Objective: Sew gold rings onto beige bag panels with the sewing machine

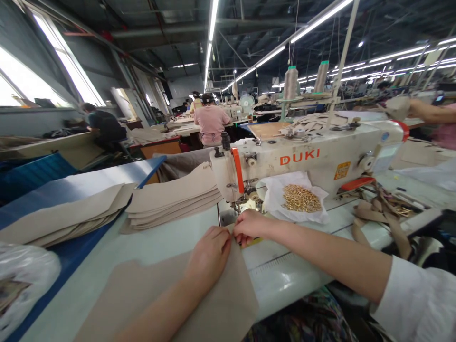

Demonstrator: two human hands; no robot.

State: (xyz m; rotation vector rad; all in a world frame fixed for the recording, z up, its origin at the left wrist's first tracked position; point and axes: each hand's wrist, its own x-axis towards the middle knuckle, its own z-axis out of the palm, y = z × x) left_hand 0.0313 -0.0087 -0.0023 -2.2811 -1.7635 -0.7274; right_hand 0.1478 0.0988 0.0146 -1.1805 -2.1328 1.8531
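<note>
A large beige fabric panel (228, 294) lies over the front of the sewing machine table, its narrow upper end just below the needle area. My left hand (210, 251) rests on this panel, its fingers curled and gripping the upper edge. Close against it, my right hand (252, 225) is closed in a pinch at the panel's upper corner; what its fingertips hold is hidden. Both hands are right in front of the presser foot of the white sewing machine (306, 156), whose needle area is lit.
Gold metal hardware (302, 198) sits on white paper (272, 197) under the machine arm. Stacked beige panels (174, 197) lie left, with another stack (67, 213) on a blue-edged surface. Beige straps (383, 218) lie right. Thread cones (291, 84) stand behind; other people work farther off.
</note>
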